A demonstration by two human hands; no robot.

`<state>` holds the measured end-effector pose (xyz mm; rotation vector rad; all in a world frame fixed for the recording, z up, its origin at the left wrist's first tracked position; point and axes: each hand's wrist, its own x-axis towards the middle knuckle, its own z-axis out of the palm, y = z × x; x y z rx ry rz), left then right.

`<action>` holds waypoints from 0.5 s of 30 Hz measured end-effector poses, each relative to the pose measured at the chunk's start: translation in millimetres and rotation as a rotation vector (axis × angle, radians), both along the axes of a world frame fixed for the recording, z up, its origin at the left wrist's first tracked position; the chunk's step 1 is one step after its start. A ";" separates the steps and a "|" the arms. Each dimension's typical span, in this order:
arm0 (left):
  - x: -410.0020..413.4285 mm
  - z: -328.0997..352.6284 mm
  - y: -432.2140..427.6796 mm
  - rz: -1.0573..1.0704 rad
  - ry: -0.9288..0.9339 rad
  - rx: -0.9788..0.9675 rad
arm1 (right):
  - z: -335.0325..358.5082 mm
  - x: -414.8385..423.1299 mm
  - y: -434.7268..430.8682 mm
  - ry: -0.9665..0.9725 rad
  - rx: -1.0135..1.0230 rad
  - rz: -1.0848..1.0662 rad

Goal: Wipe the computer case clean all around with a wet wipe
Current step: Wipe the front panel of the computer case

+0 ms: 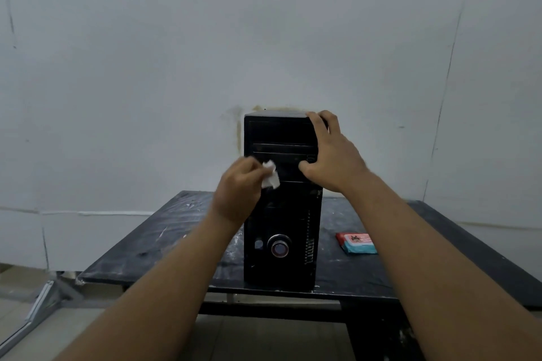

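A black computer case point(280, 223) stands upright near the front edge of a black table point(164, 246), its front panel facing me. My left hand point(239, 190) holds a crumpled white wet wipe point(271, 175) against the left part of the front panel, about halfway up. My right hand point(331, 155) grips the case's upper right corner, with fingers over the top right edge and the thumb on the front panel.
A red and teal pack of wet wipes point(356, 242) lies on the table to the right of the case. The tabletop carries white scuffs. A white wall stands close behind. Metal bars lie on the floor at lower left point(44, 299).
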<state>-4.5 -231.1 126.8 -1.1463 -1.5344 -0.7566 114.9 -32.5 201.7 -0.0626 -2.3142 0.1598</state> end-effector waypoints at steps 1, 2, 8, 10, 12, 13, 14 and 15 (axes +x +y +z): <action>2.1 -13.1 -1.2 -0.016 -0.044 0.002 | 0.3 -0.3 0.5 0.000 -0.005 -0.001; 4.1 -23.4 -1.9 -0.025 -0.094 0.023 | 0.2 -0.8 0.1 0.001 -0.011 -0.002; 9.5 5.8 6.0 -0.035 -0.196 0.079 | -0.9 -4.3 -4.8 0.014 -0.048 -0.007; 10.4 35.9 9.9 -0.027 -0.187 0.098 | -1.0 -4.5 -5.0 0.020 -0.053 -0.005; 10.3 63.1 14.5 -0.028 -0.195 0.161 | -1.0 -4.8 -4.4 0.028 -0.059 0.002; 9.6 71.9 16.0 -0.033 -0.197 0.185 | -1.2 -5.1 -4.4 0.028 -0.066 0.003; 8.7 75.8 16.3 -0.035 -0.191 0.190 | -1.1 -5.1 -4.4 0.028 -0.073 0.003; 8.0 74.7 16.0 -0.036 -0.179 0.179 | -0.9 -5.2 -4.3 0.029 -0.078 0.005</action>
